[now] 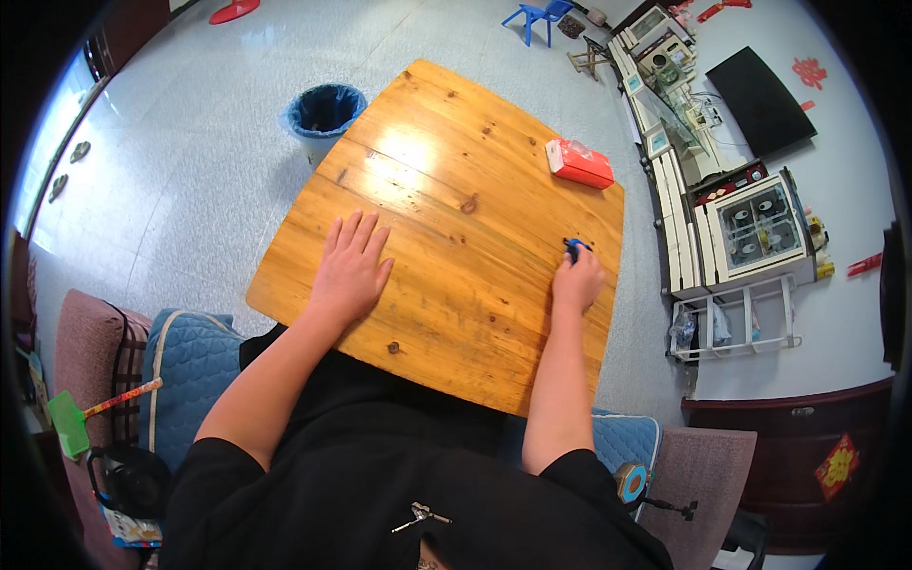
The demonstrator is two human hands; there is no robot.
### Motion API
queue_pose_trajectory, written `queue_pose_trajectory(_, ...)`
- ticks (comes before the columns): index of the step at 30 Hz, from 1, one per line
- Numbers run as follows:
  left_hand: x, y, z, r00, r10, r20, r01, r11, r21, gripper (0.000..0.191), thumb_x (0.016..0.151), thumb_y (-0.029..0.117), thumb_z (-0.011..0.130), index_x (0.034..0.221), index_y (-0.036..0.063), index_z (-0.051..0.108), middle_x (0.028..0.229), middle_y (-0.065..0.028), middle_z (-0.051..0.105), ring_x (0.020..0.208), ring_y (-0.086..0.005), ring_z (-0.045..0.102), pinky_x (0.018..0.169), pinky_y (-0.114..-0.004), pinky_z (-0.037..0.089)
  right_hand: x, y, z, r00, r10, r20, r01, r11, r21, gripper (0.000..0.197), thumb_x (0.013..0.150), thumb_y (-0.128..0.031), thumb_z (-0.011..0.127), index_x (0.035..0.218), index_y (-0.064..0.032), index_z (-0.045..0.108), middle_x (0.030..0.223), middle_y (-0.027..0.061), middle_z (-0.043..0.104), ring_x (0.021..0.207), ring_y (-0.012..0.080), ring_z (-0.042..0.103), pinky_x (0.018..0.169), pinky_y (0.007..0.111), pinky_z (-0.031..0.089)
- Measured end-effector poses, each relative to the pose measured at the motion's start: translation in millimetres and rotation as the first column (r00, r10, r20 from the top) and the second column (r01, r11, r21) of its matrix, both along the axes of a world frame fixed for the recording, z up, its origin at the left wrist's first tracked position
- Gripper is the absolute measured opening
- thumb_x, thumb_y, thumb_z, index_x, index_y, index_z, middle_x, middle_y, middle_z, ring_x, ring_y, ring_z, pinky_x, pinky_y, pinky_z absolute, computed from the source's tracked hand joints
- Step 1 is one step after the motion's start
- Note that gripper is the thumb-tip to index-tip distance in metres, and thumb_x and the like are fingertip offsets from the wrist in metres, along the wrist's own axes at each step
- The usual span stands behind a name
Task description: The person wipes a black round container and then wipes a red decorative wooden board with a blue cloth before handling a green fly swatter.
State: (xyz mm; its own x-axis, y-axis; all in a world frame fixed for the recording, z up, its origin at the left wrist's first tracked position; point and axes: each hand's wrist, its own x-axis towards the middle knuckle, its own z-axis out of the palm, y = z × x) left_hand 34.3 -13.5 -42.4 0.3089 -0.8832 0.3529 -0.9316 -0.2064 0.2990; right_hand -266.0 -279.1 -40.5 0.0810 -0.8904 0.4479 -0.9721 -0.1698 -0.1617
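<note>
My left hand [350, 274] lies palm down on the left part of a wooden table [427, 285], its fingers spread and nothing in it. Near the table's right edge, my right hand [581, 279] is closed on a small blue and black object [576, 248]; its kind is too small and covered to tell. Beyond that hand, a red tissue pack [581, 165] rests near the far right edge of the tabletop, with a tissue at its opening.
A lined trash bin [313, 146] stands on the floor against the table's left side. Blue quilted seat covers [196, 370] flank me. A green fly swatter [69, 424] and a black-handled jug [132, 481] are at the lower left. Shelving and cabinets [677, 235] line the right wall.
</note>
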Motion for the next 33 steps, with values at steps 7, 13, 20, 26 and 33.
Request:
queue_pose_trajectory(7,1,1,-3,1.0,-0.002,-0.017,0.002,1.0,0.029,0.05,0.102,0.03,0.059,0.145,0.0043,0.055,0.158,-0.0171,0.047,0.152,-0.0357,0.035,0.128,-0.051,0.021,35,103,16,0.625,0.776,0.078,-0.78,0.623,0.053,0.042,0.083,-0.014,0.08,0.124,-0.0128,0.071,0.13,0.01,0.068,0.115,0.0342,0.06,0.103,0.046,0.048)
queue_pose_trajectory(13,-3,-1,-1,1.0,-0.012,-0.017,0.012,1.0,0.007,0.051,0.102,0.03,0.06,0.145,0.0042,0.055,0.158,-0.0167,0.047,0.152,-0.0358,0.035,0.128,-0.05,0.022,-30,31,4,0.843,0.53,0.097,-0.533,0.846,0.014,0.037,0.089,-0.018,0.077,0.125,-0.0136,0.071,0.131,0.0089,0.068,0.117,0.0331,0.06,0.1,0.045,0.05)
queue_pose_trajectory(20,1,0,-2,1.0,0.004,-0.018,-0.005,1.0,-0.002,0.05,0.101,0.03,0.06,0.144,0.004,0.057,0.158,-0.017,0.048,0.152,-0.0355,0.036,0.128,-0.05,0.023,13,38,9,0.996,0.086,-0.015,-0.085,0.995,0.055,0.034,0.094,-0.023,0.072,0.128,-0.0138,0.07,0.131,0.0073,0.067,0.117,0.0323,0.059,0.101,0.046,0.05)
queue_pose_trajectory(26,2,1,-5,1.0,0.001,-0.005,-0.001,1.0,-0.009,0.049,0.101,0.03,0.06,0.143,0.0039,0.057,0.157,-0.0172,0.049,0.151,-0.0357,0.037,0.127,-0.05,0.023,36,110,16,0.643,0.763,0.069,-0.766,0.638,0.081,0.046,0.081,-0.01,0.08,0.125,-0.0139,0.07,0.132,0.009,0.067,0.116,0.0337,0.059,0.104,0.045,0.048)
queue_pose_trajectory(33,-1,-1,-4,1.0,-0.004,-0.005,0.004,1.0,0.004,0.051,0.103,0.033,0.058,0.145,0.005,0.056,0.159,-0.0163,0.048,0.152,-0.0352,0.035,0.128,-0.051,0.021,-23,25,9,0.933,0.349,0.091,-0.354,0.935,0.035,0.036,0.092,-0.018,0.074,0.127,-0.0134,0.07,0.131,0.0097,0.068,0.122,0.0346,0.058,0.103,0.047,0.049)
